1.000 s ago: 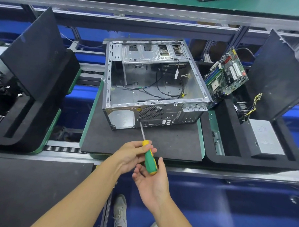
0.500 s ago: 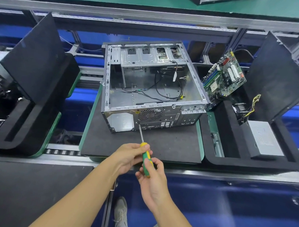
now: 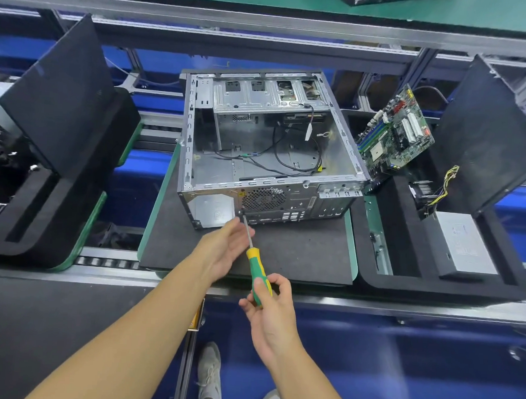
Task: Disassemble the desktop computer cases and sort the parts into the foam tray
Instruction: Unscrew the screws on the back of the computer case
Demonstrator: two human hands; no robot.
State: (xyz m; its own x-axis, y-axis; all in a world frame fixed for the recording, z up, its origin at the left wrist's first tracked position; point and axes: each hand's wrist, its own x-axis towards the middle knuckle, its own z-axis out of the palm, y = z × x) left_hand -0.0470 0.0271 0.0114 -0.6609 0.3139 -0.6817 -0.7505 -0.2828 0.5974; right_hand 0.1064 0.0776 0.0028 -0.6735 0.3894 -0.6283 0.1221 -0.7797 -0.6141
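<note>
Head view: the computer case point(image 3: 267, 151) lies on its side on a black mat point(image 3: 298, 255) in the middle of the belt, with its open side up. It looks nearly empty inside. Only some loose black cables point(image 3: 287, 161) and the metal drive cage point(image 3: 260, 93) at the far end can be seen in it.

The foam tray point(image 3: 432, 292) is just to the right of the case. The green motherboard point(image 3: 397, 135) leans in 1 slot and the grey power supply point(image 3: 461, 244) lies in another, so those 2 big parts look done and sorted.

The right hand point(image 3: 271, 314) is wrapped around the green and yellow handle of the screwdriver point(image 3: 258, 274). The tip sits on the back panel of the case, just below and left of the round fan grille point(image 3: 263, 198), most likely on a screw there. The left hand point(image 3: 223, 249) is loose with flat fingers right beside the metal shaft and holds nothing. I cannot tell if it touches the shaft.

My guess is the job is well past halfway, with the fan, the cables and the small bits left to take out
</note>
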